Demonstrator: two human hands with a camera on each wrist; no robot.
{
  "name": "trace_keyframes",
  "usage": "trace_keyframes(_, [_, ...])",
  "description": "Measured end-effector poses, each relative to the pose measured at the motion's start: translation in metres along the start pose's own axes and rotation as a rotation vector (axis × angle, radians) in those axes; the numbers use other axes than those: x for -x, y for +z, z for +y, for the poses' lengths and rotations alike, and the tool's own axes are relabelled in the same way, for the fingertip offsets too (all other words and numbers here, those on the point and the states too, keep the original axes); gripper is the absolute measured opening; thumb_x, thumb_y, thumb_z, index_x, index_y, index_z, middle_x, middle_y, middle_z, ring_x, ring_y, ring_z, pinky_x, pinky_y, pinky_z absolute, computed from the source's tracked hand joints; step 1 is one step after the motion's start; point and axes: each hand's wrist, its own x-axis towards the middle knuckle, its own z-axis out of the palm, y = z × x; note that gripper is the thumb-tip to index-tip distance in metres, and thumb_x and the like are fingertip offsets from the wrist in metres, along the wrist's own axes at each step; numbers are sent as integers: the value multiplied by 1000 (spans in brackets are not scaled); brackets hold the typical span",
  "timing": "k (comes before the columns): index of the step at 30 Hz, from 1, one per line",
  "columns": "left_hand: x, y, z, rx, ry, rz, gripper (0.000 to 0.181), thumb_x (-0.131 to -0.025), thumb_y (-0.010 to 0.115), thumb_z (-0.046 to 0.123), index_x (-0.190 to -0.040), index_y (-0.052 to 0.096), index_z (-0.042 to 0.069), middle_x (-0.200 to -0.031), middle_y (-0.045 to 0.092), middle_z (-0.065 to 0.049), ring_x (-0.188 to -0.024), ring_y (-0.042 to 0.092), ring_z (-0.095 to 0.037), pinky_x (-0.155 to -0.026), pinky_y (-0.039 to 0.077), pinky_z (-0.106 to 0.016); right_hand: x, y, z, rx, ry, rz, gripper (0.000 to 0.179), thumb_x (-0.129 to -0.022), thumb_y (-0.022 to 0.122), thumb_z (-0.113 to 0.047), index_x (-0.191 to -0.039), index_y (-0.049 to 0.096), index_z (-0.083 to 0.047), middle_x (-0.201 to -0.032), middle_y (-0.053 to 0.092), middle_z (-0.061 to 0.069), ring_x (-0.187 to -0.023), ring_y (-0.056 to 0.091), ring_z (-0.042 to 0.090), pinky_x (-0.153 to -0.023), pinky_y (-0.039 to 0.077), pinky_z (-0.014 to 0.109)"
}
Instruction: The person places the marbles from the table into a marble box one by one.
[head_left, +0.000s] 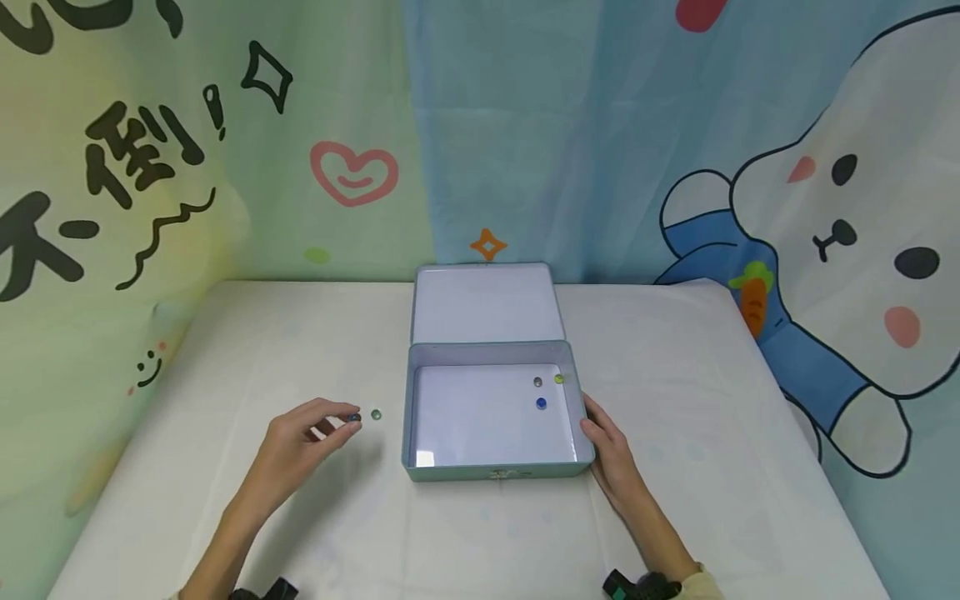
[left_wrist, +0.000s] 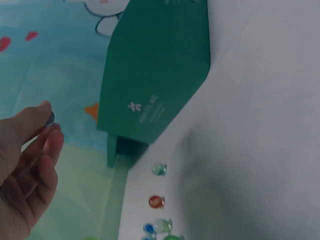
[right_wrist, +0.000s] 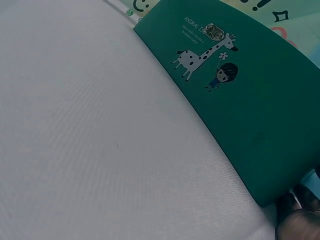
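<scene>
To the left of the open box [head_left: 457,473], a dark marble [head_left: 355,417] is pinched between the thumb and fingers of the left hand [head_left: 303,437]. Just beside it, a green marble [head_left: 377,414] is seen on the table [head_left: 337,533]; a red marble [left_wrist: 156,201] is shown nearby by the left wrist view. The box's right wall is touched by the right hand [head_left: 611,450]; whether it is gripped cannot be told. Three marbles [head_left: 542,403] are contained towards the box's far right.
</scene>
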Motion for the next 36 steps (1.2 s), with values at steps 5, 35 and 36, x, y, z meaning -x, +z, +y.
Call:
trace_keyframes(5, [-23, 8, 8, 26, 74, -60, 21, -82, 76, 12, -101, 73, 21, -87, 71, 12, -71, 61, 0, -60, 52, -18, 0, -1, 1, 7, 8, 2, 61, -102, 43, -24, -154, 19, -5, -163, 14, 15, -152, 7, 32, -100, 30, 3])
trace_keyframes(35, [-195, 146, 67, -82, 323, -723, 22, -91, 68, 19, -109, 72, 8, -97, 75, -1, -78, 66, -7, -67, 51, -16, 1, -2, 2, -12, -9, -19, 60, -102, 42, -23, -154, 19, -5, -162, 14, 16, -151, 9, 33, -100, 32, 6])
trace_keyframes(36, [-196, 151, 68, -75, 317, -739, 22, -91, 68, 18, -109, 71, 7, -98, 74, -2, -77, 66, -8, -67, 51, -16, 1, -2, 2, -12, -11, -21, 60, -102, 42, -23, -154, 18, -5, -162, 14, 17, -151, 9, 34, -100, 32, 6])
